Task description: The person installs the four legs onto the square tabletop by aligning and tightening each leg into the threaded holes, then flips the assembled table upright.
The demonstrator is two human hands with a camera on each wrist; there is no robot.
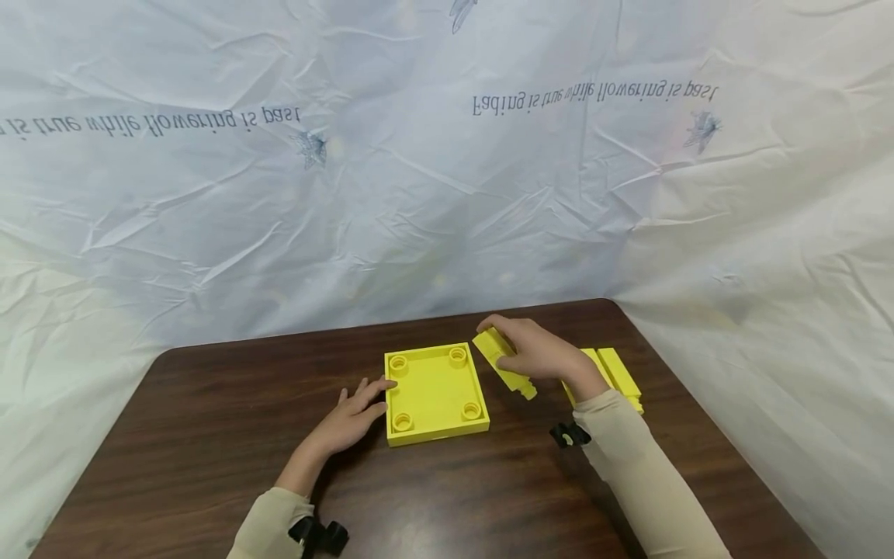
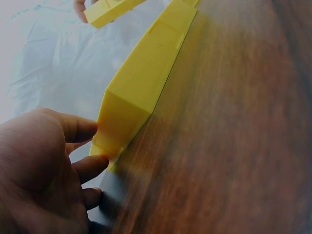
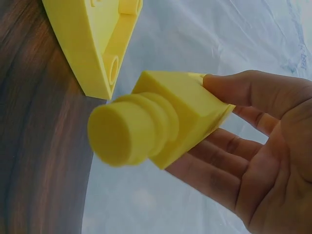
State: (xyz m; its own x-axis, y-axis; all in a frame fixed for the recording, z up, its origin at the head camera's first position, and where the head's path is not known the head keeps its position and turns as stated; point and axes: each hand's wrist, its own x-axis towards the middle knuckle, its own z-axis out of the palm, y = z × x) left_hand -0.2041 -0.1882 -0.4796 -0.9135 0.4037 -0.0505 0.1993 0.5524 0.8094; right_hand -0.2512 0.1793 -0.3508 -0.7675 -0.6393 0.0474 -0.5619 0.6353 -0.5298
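Yellow block [image 3: 178, 95] could twist or slip: right hand [image 1: 541, 348] pinches its body, peg end [image 3: 117, 134] juts out unsupported. Yellow tray [image 1: 429, 388] could skid, since left hand [image 1: 345, 419] only touches its left edge, fingers uncurled. Block sits between right thumb and fingers, held just right of the tray.

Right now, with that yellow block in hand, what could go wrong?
The pegged yellow block is tilted in the right hand, so its peg might meet a corner socket askew. The left hand touches only one side of the square yellow base, which could slide if pushed. Other blocks lie near the right sleeve and might get knocked.
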